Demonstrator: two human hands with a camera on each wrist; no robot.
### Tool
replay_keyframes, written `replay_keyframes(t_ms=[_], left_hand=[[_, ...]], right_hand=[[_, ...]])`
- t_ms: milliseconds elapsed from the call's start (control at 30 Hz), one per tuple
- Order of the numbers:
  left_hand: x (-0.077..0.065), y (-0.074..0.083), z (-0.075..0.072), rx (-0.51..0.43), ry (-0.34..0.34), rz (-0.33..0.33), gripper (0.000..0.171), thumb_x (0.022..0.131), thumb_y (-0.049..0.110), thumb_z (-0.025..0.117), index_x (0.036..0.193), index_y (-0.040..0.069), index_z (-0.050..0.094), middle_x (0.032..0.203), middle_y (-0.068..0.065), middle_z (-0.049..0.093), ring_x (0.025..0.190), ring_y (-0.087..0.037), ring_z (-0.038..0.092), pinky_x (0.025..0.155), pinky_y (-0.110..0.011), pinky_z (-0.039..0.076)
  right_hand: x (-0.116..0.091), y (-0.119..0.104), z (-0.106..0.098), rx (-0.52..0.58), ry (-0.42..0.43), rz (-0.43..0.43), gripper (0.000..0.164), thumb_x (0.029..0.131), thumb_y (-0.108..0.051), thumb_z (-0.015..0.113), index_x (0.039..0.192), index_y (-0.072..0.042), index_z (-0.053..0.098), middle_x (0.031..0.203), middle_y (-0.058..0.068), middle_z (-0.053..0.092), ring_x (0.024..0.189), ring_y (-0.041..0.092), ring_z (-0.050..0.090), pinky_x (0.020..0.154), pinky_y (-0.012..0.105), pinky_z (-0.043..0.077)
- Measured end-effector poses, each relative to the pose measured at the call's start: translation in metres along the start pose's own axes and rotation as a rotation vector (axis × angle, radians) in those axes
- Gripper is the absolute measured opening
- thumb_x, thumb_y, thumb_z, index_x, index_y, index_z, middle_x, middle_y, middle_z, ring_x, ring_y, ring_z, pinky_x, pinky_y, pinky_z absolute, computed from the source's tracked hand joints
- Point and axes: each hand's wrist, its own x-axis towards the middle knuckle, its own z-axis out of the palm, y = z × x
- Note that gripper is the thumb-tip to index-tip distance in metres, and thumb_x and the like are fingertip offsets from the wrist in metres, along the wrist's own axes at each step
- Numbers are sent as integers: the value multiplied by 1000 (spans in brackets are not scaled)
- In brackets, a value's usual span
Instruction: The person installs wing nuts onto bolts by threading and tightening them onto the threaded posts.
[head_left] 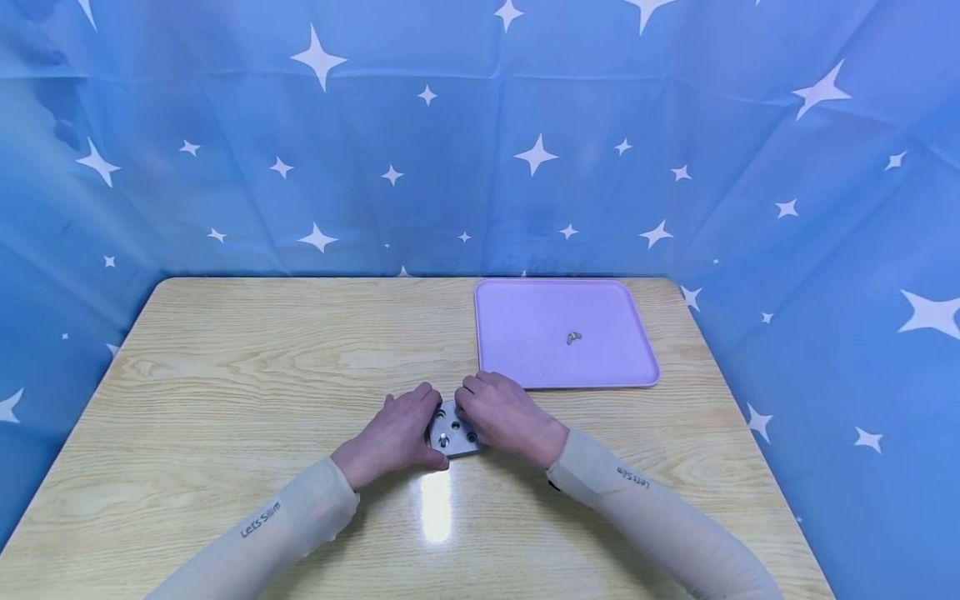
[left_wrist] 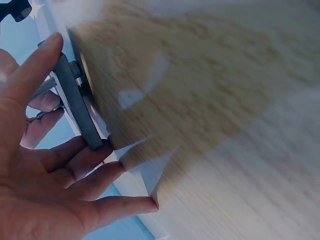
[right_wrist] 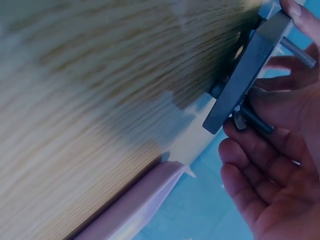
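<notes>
A grey metal plate (head_left: 459,440) with several holes lies near the middle of the table, raised slightly on bolt heads beneath it. My left hand (head_left: 397,435) grips its left side, with the thumb at the near corner and fingertips at the far edge. In the right wrist view, a threaded bolt (right_wrist: 257,120) juts up through the plate with a wing nut (right_wrist: 240,121) at its base. Thumb and fingers of my right hand (head_left: 506,417) pinch this wing nut, partly hiding it. A second bolt (right_wrist: 298,51) stands near the plate's other end.
Behind my right hand, a purple tray (head_left: 532,333) lies on the wooden table (head_left: 300,358). Small metal pieces (head_left: 573,337) that look like wing nuts rest in it. A blue star-patterned curtain (head_left: 450,200) surrounds the table's back and sides.
</notes>
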Motion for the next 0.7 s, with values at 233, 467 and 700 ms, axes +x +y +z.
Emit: replay_keyframes(t_ms=[233, 467, 700], left_hand=[[0, 1, 0, 3, 11, -7, 68, 61, 37, 99, 106, 6, 58, 89, 1, 45, 71, -16, 45, 66, -41, 41], [-1, 2, 1, 0, 23, -9, 68, 61, 36, 99, 106, 5, 58, 89, 1, 45, 72, -15, 45, 66, -40, 40], [-1, 1, 2, 2, 20, -16, 68, 62, 36, 99, 106, 6, 58, 89, 1, 45, 72, -16, 46, 68, -42, 42]], right_hand=[[0, -1, 0, 18, 18, 20, 15, 94, -15, 74, 82, -11, 65, 78, -1, 59, 69, 15, 56, 64, 30, 49], [-1, -1, 0, 49, 26, 42, 12, 93, -16, 75, 84, -11, 68, 79, -2, 61, 69, 15, 57, 65, 30, 50], [-1, -2, 1, 71, 13, 53, 10, 94, -15, 74, 86, -11, 70, 81, -1, 63, 70, 15, 57, 66, 30, 50]])
